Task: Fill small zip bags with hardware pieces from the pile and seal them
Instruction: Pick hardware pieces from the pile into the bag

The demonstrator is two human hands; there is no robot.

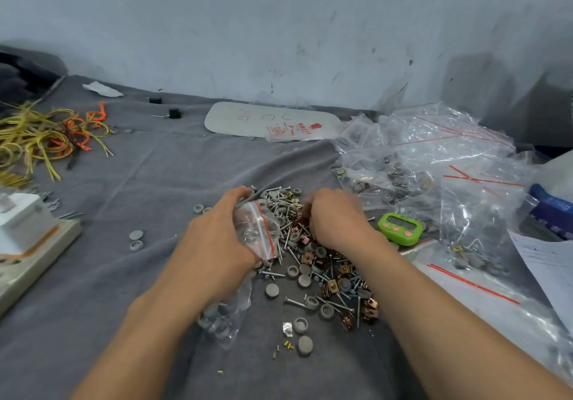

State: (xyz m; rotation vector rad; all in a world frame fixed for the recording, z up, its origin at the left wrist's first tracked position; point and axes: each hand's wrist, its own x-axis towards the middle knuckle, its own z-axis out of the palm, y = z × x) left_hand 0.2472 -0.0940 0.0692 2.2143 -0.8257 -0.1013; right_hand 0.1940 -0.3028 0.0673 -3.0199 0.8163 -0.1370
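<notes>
Plastic zip bag (258, 232) gripped by left hand (217, 238); right hand (335, 217) curls into pile (319, 271), grasp unclear.

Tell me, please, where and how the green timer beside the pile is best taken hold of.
Probably by its long near and far edges, pinched from above. The green timer lies flat, face up, so those edges are exposed, while the right hand crowds its left end and filled bags crowd its right.

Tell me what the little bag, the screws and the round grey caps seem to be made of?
The bag: thin clear plastic film, glossy and crinkled, with a red zip strip. The screws: probably steel, silvery and glinting. The grey caps: likely moulded plastic or rubber, matt and even in colour.
</notes>
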